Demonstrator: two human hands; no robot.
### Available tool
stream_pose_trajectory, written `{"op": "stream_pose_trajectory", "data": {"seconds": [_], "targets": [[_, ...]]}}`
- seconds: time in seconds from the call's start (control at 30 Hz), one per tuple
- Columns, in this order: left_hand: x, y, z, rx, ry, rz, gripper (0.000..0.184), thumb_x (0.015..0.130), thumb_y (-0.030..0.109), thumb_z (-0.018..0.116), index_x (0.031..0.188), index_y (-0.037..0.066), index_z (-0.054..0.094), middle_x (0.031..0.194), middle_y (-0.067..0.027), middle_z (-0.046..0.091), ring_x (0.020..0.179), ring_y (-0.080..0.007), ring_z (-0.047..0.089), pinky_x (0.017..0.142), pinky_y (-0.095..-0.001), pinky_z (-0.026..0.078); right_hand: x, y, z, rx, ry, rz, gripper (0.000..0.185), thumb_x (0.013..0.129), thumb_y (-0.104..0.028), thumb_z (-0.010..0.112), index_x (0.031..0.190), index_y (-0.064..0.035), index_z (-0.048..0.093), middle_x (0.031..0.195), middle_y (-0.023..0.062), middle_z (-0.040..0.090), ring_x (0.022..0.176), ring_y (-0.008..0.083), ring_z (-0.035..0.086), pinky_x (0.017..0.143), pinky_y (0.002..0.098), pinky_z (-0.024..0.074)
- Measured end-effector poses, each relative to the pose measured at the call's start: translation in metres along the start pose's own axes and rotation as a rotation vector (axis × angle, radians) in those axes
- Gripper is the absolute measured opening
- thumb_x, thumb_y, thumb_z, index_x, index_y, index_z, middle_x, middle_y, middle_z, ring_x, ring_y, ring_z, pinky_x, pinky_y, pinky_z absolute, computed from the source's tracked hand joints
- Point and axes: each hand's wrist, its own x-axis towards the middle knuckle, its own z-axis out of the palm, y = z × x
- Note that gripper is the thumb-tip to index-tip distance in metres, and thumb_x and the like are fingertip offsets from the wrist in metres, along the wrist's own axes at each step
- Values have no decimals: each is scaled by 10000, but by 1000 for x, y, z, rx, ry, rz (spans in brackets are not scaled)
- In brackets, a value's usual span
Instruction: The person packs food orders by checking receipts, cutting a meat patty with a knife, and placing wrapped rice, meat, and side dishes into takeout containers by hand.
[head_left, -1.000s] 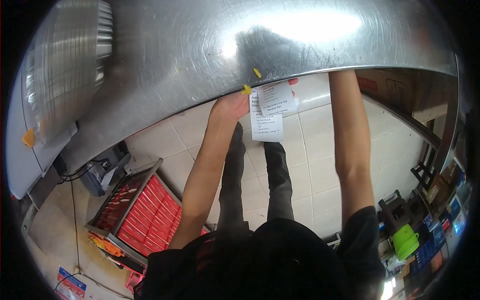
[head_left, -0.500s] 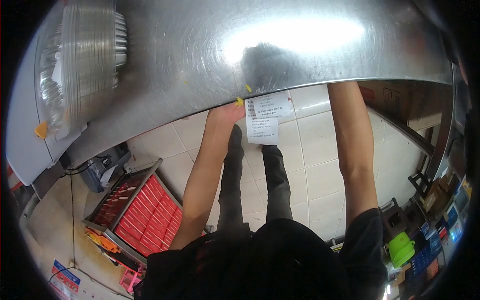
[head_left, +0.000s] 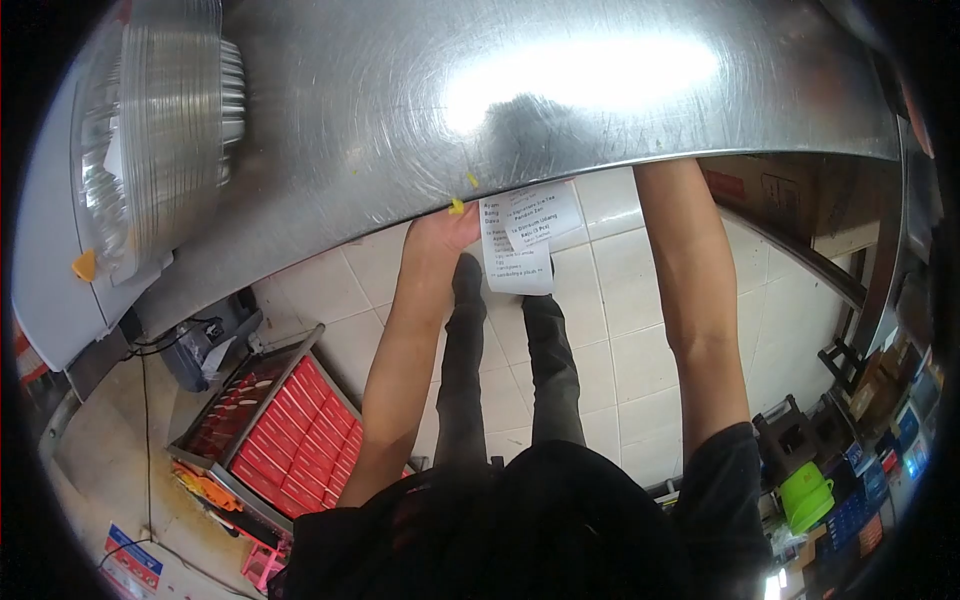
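Printed paper slips hang just below the front edge of the steel counter, overlapping one another. At their left side is my left hand, partly under the counter edge; it holds the slips, its fingertips hidden. My right forearm reaches beneath the counter, and the right hand itself is out of sight there. Small yellow scraps lie on the counter edge close to my left hand.
A stack of clear plastic containers stands at the upper left. Red boxes fill a rack at the lower left. A cardboard box is under the counter at right. Stools and a green container are at the lower right.
The counter and the container stack have shifted in the view. More printed lines now show on the upper slip, which hangs lower. My right forearm has moved slightly left.
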Motion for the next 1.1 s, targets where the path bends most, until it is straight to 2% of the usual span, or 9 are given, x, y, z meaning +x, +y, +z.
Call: {"op": "stream_pose_trajectory", "data": {"seconds": [0.13,0.23,0.37,0.43,0.6,0.7,0.9,1.0,1.1], "targets": [[-6,1,-9,29,-37,-16,502,903,279,452,1157,-151,402,1166,-329,460,1042,-457,511,773,-461,537,-1,1,3,26,-9,5,390,866,-335,550,1123,-43,526,1074,86,561,1025,209,522,873,352,415],[-38,0,69,302,-65,-98,454,900,228,455,1170,-136,420,1200,-299,460,1081,-426,500,838,-436,509,-3,-2,4,53,-27,7,393,866,-335,551,1129,-45,523,1080,83,559,1031,207,519,878,352,413],[-68,-1,96,341,-144,-118,432,913,190,431,1222,-110,390,1250,-253,444,1127,-366,485,898,-384,480,-20,-14,-4,150,-95,18,396,866,-335,551,1137,-48,520,1088,79,556,1038,204,516,884,351,410],[-86,-5,109,360,-156,-119,407,926,199,409,1241,-57,375,1200,-187,512,1102,-304,520,888,-370,478,-54,-20,-21,227,-151,36,398,866,-335,551,1141,-49,518,1092,77,555,1042,203,514,887,351,409],[-136,-10,101,317,-230,-90,458,918,214,431,1288,-43,343,1266,-178,450,1135,-295,490,926,-377,449,-183,-26,-95,348,-353,20,363,875,-267,556,1182,-80,502,1170,31,540,1039,145,530,874,334,445],[-168,-15,94,277,-212,-60,451,920,220,431,1294,-20,349,1246,-172,467,1120,-284,503,922,-382,452,-247,-38,-120,353,-271,215,481,813,-395,614,1193,-138,471,1113,47,571,931,158,582,685,297,487],[-261,-11,47,255,-189,108,430,926,210,408,1288,-14,352,1243,-168,471,1114,-288,506,918,-391,452,-317,-9,-153,276,-27,346,537,724,-498,669,1087,-145,491,878,28,556,672,156,548,492,289,425],[-319,-19,-23,173,-60,229,411,918,184,409,1275,-14,361,1233,-170,476,1112,-296,505,925,-399,446,-363,13,-153,144,-22,317,624,688,-526,685,1171,-191,473,973,28,553,788,141,519,636,280,394],[-395,-44,-118,42,170,337,381,899,127,406,1251,-14,376,1209,-183,486,1098,-315,509,935,-419,433,-411,54,-147,-21,-126,322,638,686,-563,671,1128,-149,469,954,34,535,768,159,535,599,298,398]]}}
